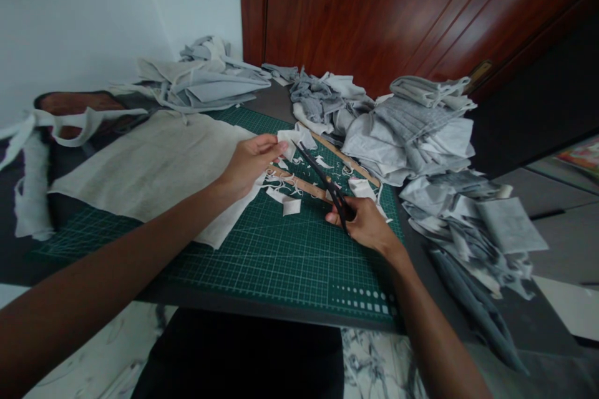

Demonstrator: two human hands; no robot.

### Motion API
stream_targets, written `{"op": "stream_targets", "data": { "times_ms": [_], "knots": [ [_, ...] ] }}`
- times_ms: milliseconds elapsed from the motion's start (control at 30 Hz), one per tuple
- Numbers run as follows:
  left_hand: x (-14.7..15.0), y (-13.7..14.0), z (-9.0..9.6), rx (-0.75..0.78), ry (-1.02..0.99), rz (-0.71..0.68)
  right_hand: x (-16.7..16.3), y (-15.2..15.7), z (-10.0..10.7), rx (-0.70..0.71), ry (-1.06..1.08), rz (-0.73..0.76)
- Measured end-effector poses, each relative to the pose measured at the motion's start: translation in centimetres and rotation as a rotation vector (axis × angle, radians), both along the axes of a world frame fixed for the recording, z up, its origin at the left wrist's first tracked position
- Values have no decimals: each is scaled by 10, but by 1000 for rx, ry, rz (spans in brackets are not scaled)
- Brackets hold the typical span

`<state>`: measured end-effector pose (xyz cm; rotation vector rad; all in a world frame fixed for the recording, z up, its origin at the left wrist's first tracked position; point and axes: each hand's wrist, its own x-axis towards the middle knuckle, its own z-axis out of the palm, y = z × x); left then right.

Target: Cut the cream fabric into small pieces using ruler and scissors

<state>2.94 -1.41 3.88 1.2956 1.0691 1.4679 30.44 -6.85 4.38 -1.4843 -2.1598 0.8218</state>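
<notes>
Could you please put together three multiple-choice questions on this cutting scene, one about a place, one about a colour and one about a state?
1. Where do the scissors lie in relation to the cutting mat?
A. Over its far right part
B. Off it, on the floor
C. Under the fabric piles

2. What colour is the cutting mat?
A. Red
B. Green
C. Yellow

3. How is the right hand engaged?
A. Resting flat and empty
B. Gripping the scissors' handles
C. Lifting a folded pile

Answers: 1 A, the blades reach over the mat's far right area beside a wooden ruler. 2 B, the mat is dark green with a pale grid. 3 B, its fingers close on the black handles while the left hand holds a white fabric piece at the blade tips.
</notes>
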Motion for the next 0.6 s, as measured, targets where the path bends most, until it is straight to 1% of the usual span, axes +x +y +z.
{"op": "stream_targets", "data": {
  "times_ms": [167,367,467,600],
  "knots": [
    [6,-7,2,-15,20,-64,0,1,-3,19,34,-15],
    [6,-5,-2,-6,5,-66,1,4,-8,71,73,-31],
    [6,-5,0,-5,-7,-68,5,4,-4,86,113,-65],
    [4,-4,0,-3,33,-40,9,2,4,26,93,-50]
  ]
}}
